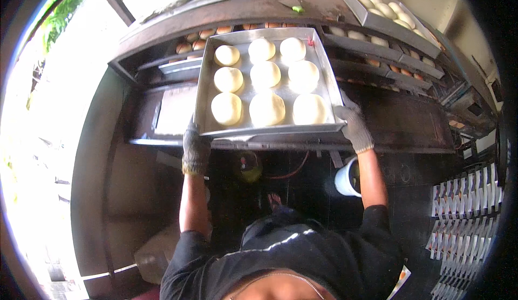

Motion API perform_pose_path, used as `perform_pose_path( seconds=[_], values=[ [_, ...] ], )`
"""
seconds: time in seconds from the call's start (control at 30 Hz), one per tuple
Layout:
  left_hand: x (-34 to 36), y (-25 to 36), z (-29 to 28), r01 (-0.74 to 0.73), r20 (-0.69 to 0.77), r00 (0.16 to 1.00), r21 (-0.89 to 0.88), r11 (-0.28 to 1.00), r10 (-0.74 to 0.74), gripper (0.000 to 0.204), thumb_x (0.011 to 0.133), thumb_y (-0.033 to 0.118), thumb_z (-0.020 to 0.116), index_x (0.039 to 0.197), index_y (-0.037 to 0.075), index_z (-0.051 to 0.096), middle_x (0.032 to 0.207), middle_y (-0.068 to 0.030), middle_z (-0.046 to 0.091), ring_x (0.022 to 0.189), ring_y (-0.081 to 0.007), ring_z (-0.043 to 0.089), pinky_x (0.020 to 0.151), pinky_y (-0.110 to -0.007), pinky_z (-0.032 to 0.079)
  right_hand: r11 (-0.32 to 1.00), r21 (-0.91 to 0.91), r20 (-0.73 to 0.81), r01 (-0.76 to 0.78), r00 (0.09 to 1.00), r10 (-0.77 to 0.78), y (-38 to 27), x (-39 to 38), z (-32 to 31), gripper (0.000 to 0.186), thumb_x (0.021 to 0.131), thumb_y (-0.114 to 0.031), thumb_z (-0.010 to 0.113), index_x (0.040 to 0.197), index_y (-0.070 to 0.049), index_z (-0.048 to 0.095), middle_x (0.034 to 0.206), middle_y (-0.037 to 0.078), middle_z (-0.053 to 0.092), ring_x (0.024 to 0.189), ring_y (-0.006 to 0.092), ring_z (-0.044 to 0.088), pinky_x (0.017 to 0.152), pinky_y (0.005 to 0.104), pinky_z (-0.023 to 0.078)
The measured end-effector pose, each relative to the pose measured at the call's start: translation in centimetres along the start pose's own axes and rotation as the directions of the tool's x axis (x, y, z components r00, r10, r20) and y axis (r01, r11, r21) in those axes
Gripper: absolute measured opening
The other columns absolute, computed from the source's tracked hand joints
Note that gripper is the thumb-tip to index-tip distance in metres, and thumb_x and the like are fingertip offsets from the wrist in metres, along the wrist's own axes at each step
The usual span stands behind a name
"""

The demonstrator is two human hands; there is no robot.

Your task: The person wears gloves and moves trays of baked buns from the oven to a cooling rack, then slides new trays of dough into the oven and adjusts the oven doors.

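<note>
A square metal tray (pixel 272 132) is held up in front of the dark oven (pixel 172 73). Several round, pale dough balls (pixel 265 75) lie in rows inside it, apart from one another. My left hand (pixel 195 147), in a grey knit glove, is closed on the tray's near left corner. At the near right corner my right hand (pixel 354 124), gloved the same way, grips the tray's edge. The fingers of both hands are partly hidden behind the tray. A small red mark shows near its far right corner.
Browned buns (pixel 200 44) sit in the oven's left side; trays of pale and browned buns (pixel 396 70) fill the right. Another dough tray (pixel 387 12) and a green-handled blade (pixel 294 7) rest on top. A white bucket (pixel 347 179) stands below.
</note>
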State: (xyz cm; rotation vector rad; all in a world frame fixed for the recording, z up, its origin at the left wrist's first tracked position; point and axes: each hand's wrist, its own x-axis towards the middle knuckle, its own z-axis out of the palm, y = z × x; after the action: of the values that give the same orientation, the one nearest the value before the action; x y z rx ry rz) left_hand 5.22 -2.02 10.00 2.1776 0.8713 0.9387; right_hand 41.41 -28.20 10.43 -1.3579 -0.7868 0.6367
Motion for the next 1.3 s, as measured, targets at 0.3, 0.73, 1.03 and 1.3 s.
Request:
perform_pose_path(
  seconds=[0.3,0.73,1.03,1.3],
  values=[
    [25.1,-10.3,7.1,0.251,0.115,0.953,-0.821,0.512,-0.282,0.042,0.099,0.049,0.051,0.111,0.01,0.057,0.079,0.0014,0.05,0.065,-0.01,0.049,0.061,-0.026,0.047,0.94,-0.29,-0.343,0.179,0.898,-0.277,1.7,22.3,-2.1,0.044,0.088,-0.006,0.063,0.13,0.004,0.053,0.127,0.016,0.061,0.118,0.0255,0.057,0.101,0.0362,0.046],
    [14.4,-12.4,4.0,0.286,0.214,0.958,-0.622,0.729,-0.192,0.083,0.091,0.034,0.068,0.148,-0.011,0.027,0.148,-0.0267,0.04,0.132,-0.0267,0.045,0.105,-0.033,0.04,0.058,-0.928,-0.342,-0.368,0.781,-0.522,-15.5,22.7,-10.9,0.03,0.094,-0.015,0.047,0.114,0.001,0.063,0.115,0.023,0.066,0.108,0.0322,0.064,0.09,0.0418,0.05],
    [1.0,-15.6,-8.3,0.265,0.544,0.839,-0.458,0.849,0.031,0.075,0.088,0.02,0.064,0.146,-0.013,0.029,0.15,-0.0265,0.038,0.141,-0.0312,0.036,0.116,-0.039,0.029,0.431,-0.888,-0.393,-0.159,0.749,-0.533,-18.4,-5.4,7.4,0.032,0.083,-0.011,0.067,0.111,0.002,0.065,0.103,0.018,0.068,0.098,0.0213,0.064,0.086,0.0331,0.048],
    [-1.0,-9.0,-27.6,0.346,0.35,0.936,-0.931,0.117,0.02,0.074,0.094,0.042,0.06,0.149,-0.001,0.034,0.138,-0.0196,0.052,0.124,-0.0232,0.051,0.107,-0.037,0.039,0.988,0.056,-0.552,0.141,0.83,-0.087,-10.8,-18.8,29.8,0.061,0.08,-0.013,0.06,0.136,0.007,0.049,0.128,0.015,0.06,0.118,0.0261,0.059,0.103,0.0355,0.044]
  ],
)
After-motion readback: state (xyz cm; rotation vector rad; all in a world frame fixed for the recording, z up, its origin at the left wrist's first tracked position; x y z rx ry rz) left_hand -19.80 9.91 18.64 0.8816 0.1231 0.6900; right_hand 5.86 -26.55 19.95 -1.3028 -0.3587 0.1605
